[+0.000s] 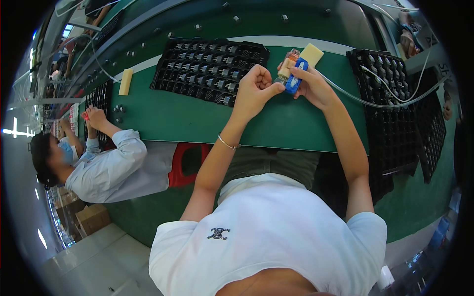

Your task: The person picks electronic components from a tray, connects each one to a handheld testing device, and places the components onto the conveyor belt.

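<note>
1. Head view, nearest first: white shirt (266, 222) across the lower centre, with two bare forearms reaching up from it; bracelet (228, 143) on the left wrist.
2. Upper centre-right: right hand (316, 88) closed round a blue piece (296, 77), thumb across it, fingers mostly behind. An orange-and-beige piece (288, 66) lies against its left side; we cannot tell whether they are joined.
3. Left hand (256, 93), just left of these: fingers curled, thumb tip close to a small greyish bit (279, 80) at the blue piece's lower left. We cannot tell if it is pinched or merely touched.
4. Our judgement: a weak or off-centre pinch could let that bit slip; a slack right thumb could let the pair twist.
5. Clear tube (340, 91) runs right from behind the right hand. We suspect a sideways pull could snag it; its near end is hidden.
6. Upper centre, on the green tabletop (173, 121): black tray (190, 92) of metallic parts, near the left knuckles. A careless backward swing might jog the parts loose, we think.
7. Yellow block (313, 52) beyond the right hand; more black trays (395, 128) at right.
8. Far left: a co-worker's hand (96, 118) at a red item (85, 116).
</note>
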`<state>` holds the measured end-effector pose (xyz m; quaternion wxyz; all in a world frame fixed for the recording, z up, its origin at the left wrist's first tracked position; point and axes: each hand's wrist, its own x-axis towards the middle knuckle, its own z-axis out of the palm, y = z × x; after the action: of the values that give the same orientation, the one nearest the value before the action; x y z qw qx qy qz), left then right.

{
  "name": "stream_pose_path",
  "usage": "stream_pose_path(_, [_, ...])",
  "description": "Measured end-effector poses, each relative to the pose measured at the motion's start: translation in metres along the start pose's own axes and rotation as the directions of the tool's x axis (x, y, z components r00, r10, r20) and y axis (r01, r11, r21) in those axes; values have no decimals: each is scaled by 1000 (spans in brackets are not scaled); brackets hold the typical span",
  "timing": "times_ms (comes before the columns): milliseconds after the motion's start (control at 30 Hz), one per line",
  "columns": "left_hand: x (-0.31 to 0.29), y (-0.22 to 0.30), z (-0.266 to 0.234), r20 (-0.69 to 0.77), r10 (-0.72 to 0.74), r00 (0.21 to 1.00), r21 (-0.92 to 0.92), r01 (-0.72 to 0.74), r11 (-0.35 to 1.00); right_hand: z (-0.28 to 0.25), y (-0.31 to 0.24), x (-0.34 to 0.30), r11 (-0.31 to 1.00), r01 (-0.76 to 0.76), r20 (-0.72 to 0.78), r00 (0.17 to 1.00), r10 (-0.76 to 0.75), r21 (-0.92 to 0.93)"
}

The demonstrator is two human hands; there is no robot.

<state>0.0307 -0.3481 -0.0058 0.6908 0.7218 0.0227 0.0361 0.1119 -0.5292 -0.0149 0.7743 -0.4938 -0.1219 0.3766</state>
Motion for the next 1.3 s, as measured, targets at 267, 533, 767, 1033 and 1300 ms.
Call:
stream_pose_path(267, [-53,10,-62,-227,229,947,896,111,430,-43,-32,-10,732,220,-381,737,-558,-645])
stream_pose_path(533, [-67,-7,-72,-248,90,965,921,206,331,-33,-14,-6,355,68,-214,688,-694,-932])
stream_pose_path(767, [-72,-16,-67,-341,190,921,855,219,471,-32,-10,-2,254,98,-139,626,-767,-962])
stream_pose_path(1033, [-67,-16,-59,-308,365,879,874,110,473,-32,-11,-4,289,30,-194,676,-711,-957])
stream_pose_path(1300, [-57,-13,-63,-319,252,914,804,120,582,-30,-13,-6,283,53,-176,668,-723,-958])
